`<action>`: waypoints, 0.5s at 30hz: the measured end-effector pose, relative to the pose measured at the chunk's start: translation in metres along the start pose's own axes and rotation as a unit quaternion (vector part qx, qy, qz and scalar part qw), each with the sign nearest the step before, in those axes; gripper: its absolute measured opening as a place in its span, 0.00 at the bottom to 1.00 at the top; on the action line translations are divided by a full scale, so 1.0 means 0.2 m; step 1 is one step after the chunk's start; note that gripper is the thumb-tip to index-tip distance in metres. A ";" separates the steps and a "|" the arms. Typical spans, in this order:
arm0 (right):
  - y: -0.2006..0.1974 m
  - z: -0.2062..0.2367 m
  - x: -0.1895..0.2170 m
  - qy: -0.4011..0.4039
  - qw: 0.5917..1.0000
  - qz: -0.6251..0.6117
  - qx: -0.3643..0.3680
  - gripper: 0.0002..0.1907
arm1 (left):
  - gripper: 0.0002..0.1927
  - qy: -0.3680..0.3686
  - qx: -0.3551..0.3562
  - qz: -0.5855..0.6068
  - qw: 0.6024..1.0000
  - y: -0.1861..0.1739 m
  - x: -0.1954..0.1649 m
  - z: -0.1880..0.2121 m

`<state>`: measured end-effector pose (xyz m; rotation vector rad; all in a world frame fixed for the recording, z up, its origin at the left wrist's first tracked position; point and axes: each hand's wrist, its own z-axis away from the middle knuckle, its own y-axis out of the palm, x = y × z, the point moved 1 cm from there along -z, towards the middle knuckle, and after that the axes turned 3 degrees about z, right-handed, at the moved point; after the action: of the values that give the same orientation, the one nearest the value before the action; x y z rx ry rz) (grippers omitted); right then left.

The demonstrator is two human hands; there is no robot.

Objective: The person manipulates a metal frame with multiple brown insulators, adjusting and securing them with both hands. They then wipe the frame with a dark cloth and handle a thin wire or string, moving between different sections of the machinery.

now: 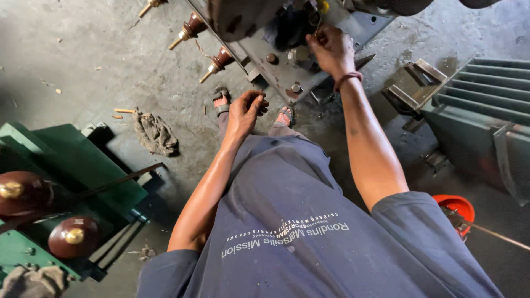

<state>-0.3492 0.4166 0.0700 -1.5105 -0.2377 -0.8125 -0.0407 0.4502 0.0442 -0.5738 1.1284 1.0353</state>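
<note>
The right hand [333,51] reaches out to the top plate [287,77] of a grey steel transformer [259,33] standing on the floor ahead of the feet. Its fingers [320,37] are pinched together on something thin at the dark opening there; it looks like a wire, but it is too small to tell. The left hand [245,113] hangs free below the plate, fingers loosely curled, holding nothing.

The plate is thick, bolted metal, rigid and likely very heavy, not something one hand would shift. The thin piece in the pinch looks light and bendable, so a fingertip grip near its end suits it. The brown bushings [190,27] with brass tips along the plate's edge look ceramic: hard but brittle, better gripped at the body than the stud.

The floor [83,60] is rough concrete, stained and oily, with a crumpled rag [155,133] and small scraps lying on it. A green unit [66,182] with two more bushings stands to the left, a finned grey tank [486,110] to the right, and a red pot [455,207] sits near the right elbow.
</note>
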 end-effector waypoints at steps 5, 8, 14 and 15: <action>-0.23 0.13 0.00 -0.038 0.950 -0.283 0.123 0.22 | 0.15 0.020 -0.005 0.037 0.999 0.15 -0.07 0.00; -0.29 0.26 0.06 -0.037 0.935 -0.331 0.122 0.19 | 0.17 0.060 0.060 0.093 0.992 0.32 -0.18 -0.04; -0.21 0.52 0.21 0.008 0.886 -0.457 0.083 0.16 | 0.19 -0.034 0.112 0.190 0.975 0.55 -0.33 0.04; -0.21 0.58 0.23 0.023 0.878 -0.471 0.079 0.15 | 0.19 0.001 0.131 0.141 0.981 0.56 -0.34 0.07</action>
<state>-0.3026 0.5156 0.1416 -1.1711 -1.0314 -1.5450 -0.1381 0.4853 0.1257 -0.2086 1.3494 1.1025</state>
